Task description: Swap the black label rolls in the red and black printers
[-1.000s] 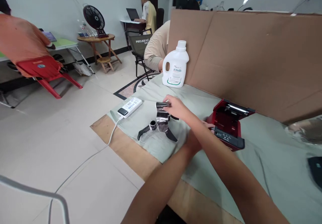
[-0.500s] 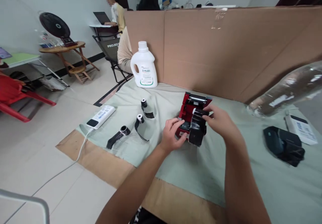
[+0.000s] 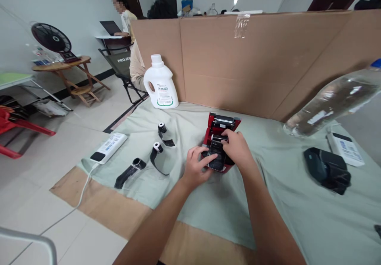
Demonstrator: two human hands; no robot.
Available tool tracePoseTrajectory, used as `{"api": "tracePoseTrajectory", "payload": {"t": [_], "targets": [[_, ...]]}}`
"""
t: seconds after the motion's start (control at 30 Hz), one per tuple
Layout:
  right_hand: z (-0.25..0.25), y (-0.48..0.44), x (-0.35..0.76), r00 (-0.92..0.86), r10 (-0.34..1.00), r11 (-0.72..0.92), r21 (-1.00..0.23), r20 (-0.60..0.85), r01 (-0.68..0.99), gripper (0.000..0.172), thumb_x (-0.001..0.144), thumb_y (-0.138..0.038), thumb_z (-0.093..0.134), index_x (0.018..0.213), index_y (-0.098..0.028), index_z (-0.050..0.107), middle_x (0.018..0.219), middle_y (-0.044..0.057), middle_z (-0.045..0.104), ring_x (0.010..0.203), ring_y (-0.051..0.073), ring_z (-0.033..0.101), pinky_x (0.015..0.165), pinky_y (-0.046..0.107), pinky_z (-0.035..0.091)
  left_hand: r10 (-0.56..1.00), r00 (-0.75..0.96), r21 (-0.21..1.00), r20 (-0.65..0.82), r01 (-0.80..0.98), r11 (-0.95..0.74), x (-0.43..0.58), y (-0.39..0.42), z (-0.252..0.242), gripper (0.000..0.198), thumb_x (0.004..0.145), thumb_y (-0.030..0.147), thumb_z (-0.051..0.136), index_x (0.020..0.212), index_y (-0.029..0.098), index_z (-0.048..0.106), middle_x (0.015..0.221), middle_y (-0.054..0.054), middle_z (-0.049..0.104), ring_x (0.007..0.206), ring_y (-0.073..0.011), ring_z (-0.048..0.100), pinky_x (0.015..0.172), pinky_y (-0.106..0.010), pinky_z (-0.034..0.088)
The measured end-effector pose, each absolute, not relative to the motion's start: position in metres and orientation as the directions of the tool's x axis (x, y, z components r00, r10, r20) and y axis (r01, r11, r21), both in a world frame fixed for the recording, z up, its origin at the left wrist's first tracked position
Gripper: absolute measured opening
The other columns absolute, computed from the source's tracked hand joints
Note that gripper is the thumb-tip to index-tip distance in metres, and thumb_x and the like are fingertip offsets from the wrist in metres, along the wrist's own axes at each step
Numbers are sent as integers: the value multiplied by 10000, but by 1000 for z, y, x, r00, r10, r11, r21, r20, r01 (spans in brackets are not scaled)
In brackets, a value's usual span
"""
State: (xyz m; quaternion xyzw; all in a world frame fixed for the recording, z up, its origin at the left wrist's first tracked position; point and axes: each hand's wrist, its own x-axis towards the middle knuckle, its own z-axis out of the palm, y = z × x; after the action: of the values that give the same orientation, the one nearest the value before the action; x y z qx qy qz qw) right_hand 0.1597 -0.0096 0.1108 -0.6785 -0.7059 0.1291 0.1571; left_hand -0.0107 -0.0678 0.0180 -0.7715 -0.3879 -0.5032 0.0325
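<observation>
A small red printer [image 3: 228, 168] stands on the cloth with its lid raised, showing a roller inside the lid. My right hand [image 3: 237, 150] pinches the right end of a black ribbon roll [image 3: 218, 138], which sits within the open printer. The roll's loose black strip hangs down toward the printer's front. My left hand [image 3: 195, 165] holds the printer's left side, its index finger lying over the strip. Fingers hide parts of the roll and the housing. To the left lie three black ribbon rolls [image 3: 157, 147] with their ends unrolled.
A white jug [image 3: 162, 86] stands before a cardboard wall [image 3: 226, 66]. A white power strip [image 3: 109, 147] lies left. On the right are a black device [image 3: 326, 169], a white box [image 3: 345, 147] and a clear bottle [image 3: 330, 102]. Behind, a person [image 3: 126, 18] sits at a laptop.
My right hand has lowered the ribbon roll from in front of the printer into its open body. My left index finger has come over the strip. The view has shifted slightly right.
</observation>
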Motion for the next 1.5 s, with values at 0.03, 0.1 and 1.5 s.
{"api": "tracePoseTrajectory", "payload": {"t": [0.03,0.1,1.5], "targets": [[110,-9,160,-33,998,47,-392,44,919,292,888,-121,568,1155,-190,664,1091,100,712,1082,296,565,882,363,440,564,189,340,804,632,-696,-11,-68,18,349,828,182,658,1162,263,717,1193,-95,576,1118,-250,530,985,-432,473],[108,-7,160,-42,999,51,-388,31,920,298,884,-128,576,1160,-188,668,1090,101,710,1087,294,568,889,361,442,566,180,344,804,637,-690,-10,-68,18,343,834,182,654,1158,272,720,1189,-91,578,1114,-247,530,980,-429,478],[104,-11,218,-150,976,-67,-869,-159,490,782,814,-343,617,1531,-271,313,1557,166,368,1090,226,619,848,340,534,461,316,159,829,658,-736,-9,-80,27,296,921,153,603,1156,294,714,986,-27,741,966,-181,620,894,-359,453]]}}
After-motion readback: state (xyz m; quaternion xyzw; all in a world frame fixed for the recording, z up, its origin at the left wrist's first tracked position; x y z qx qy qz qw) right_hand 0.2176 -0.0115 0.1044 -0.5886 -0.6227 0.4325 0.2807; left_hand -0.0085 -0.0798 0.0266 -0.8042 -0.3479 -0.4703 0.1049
